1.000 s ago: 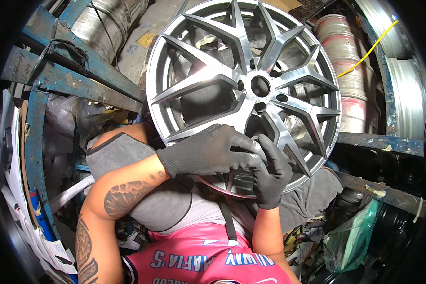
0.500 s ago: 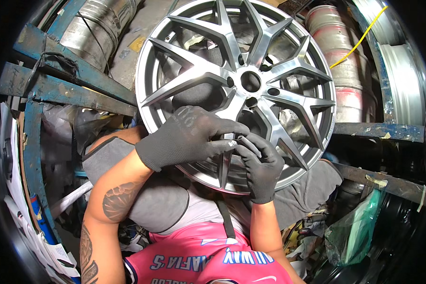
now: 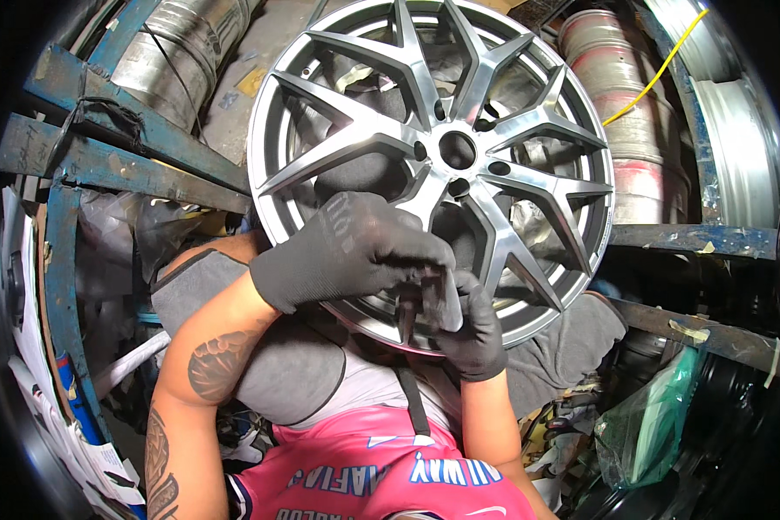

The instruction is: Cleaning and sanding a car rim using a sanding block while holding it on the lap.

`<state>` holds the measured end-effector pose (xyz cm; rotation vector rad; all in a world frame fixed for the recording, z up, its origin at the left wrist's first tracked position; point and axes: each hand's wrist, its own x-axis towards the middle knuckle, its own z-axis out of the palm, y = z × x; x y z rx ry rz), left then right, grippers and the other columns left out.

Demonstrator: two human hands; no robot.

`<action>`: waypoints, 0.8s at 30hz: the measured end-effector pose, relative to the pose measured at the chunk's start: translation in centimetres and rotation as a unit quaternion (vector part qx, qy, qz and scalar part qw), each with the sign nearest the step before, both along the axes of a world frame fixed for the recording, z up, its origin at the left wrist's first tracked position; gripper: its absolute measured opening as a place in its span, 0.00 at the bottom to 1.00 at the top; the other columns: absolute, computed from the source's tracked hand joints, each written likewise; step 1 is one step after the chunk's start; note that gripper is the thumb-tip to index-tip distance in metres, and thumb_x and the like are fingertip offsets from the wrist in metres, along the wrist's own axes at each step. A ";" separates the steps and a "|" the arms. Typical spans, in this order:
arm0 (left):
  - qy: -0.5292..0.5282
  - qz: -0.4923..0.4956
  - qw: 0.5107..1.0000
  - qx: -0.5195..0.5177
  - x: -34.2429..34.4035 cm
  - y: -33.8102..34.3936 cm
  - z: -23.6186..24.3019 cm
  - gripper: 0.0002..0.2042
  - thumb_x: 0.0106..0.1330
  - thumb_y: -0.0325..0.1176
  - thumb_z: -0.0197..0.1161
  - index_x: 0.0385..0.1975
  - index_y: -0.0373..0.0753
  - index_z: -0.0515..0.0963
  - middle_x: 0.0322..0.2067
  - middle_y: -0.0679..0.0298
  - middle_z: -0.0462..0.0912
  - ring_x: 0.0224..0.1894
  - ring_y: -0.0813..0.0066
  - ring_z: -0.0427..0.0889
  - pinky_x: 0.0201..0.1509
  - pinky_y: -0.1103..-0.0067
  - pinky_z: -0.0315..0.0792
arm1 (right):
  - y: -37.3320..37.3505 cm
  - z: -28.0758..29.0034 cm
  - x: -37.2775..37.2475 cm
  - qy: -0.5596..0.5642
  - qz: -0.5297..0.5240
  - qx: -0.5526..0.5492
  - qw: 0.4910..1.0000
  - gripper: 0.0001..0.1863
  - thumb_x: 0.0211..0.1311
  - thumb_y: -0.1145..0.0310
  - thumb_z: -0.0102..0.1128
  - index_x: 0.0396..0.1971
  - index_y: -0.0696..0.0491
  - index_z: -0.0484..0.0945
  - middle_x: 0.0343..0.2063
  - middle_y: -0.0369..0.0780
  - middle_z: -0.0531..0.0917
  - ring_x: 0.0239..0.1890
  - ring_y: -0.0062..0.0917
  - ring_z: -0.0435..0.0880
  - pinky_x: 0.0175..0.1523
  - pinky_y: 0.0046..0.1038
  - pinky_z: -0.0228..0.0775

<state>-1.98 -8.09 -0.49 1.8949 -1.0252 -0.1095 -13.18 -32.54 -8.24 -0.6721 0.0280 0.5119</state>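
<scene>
A large alloy wheel rim (image 3: pixel 542 180) with a dark grey and polished silver finish leans across my lap, face up. Between my gloved hands, above its near spokes, is a small thin grey sheet (image 3: pixel 446 305) that looks like a folded piece of sandpaper. My left hand (image 3: pixel 355 247), in a black knit glove, pinches the sheet's upper edge. On the other side, my right hand (image 3: pixel 479 334), gloved the same, has its fingers closed around the sheet's lower part. Motion blur smears the left fingertips, and the sheet partly hides the right fingers.
Blue steel frame bars (image 3: pixel 147 169) run in from the left, and another steel bar (image 3: pixel 698 243) lies at right. Stacked metal wheel barrels (image 3: pixel 620 113) stand at the far right beside a yellow cable (image 3: pixel 659 74). A green plastic bag (image 3: pixel 650 425) hangs at the lower right.
The grey sheet has turned and now shows a broader face. My right hand has dropped slightly and its fingers have shifted; my left fingers have curled over the sheet. The rim has hardly moved.
</scene>
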 end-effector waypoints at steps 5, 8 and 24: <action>-0.084 -0.019 0.995 0.044 -0.6 -0.2 0.2 0.18 0.54 0.34 0.72 0.47 0.54 0.86 0.29 0.66 0.83 0.31 0.60 0.84 0.36 0.67 0.75 | 3.6 3.4 0.0 0.059 -0.019 -0.025 0.998 0.46 0.60 0.46 0.76 0.70 0.58 0.68 0.33 0.34 0.82 0.31 0.19 0.81 0.51 0.27 0.78; -0.101 -0.016 0.995 0.021 -0.8 -0.2 0.1 0.20 0.53 0.34 0.72 0.49 0.56 0.85 0.29 0.67 0.83 0.32 0.62 0.84 0.37 0.67 0.75 | 3.2 2.5 0.1 0.061 0.027 0.141 0.988 0.34 0.65 0.47 0.72 0.62 0.53 0.73 0.30 0.34 0.78 0.29 0.21 0.76 0.42 0.29 0.73; -0.112 0.199 0.972 0.058 1.1 4.7 2.8 0.14 0.64 0.30 0.72 0.50 0.47 0.88 0.40 0.59 0.91 0.35 0.59 0.88 0.39 0.70 0.79 | 7.2 6.0 2.5 -0.434 -0.008 -0.576 0.693 0.06 0.60 0.69 0.68 0.35 0.54 0.88 0.32 0.45 0.86 0.34 0.41 0.85 0.43 0.37 0.77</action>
